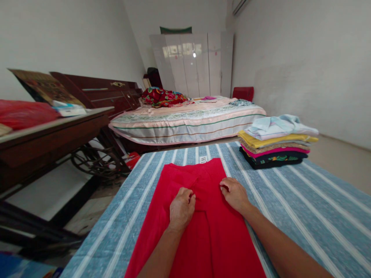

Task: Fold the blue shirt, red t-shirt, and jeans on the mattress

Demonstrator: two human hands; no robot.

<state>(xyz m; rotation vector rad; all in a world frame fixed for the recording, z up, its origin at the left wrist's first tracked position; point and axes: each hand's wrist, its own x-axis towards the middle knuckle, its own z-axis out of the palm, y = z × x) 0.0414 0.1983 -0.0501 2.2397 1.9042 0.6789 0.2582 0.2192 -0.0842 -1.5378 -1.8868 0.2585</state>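
A red garment (193, 177) lies lengthwise on the blue and white striped cloth (139, 185), partly folded, with wrinkles across its upper half. My left hand (182, 208) is over the middle of it, fingers closed in a pinch on the fabric. At the garment's right edge, my right hand (235, 195) is also closed, thumb and forefinger pinching the cloth. Whether the garment is a top or trousers I cannot tell. To the right sits a stack of folded clothes (275, 144), with a pale blue and white piece on top.
Beyond the striped surface stands a bed (185, 123) with a red floral blanket (165, 97). A wooden sewing-machine table (52, 131) on the left holds a red plastic bag (27, 114) and a tissue pack (68, 108). A white wardrobe (191, 65) is at the back.
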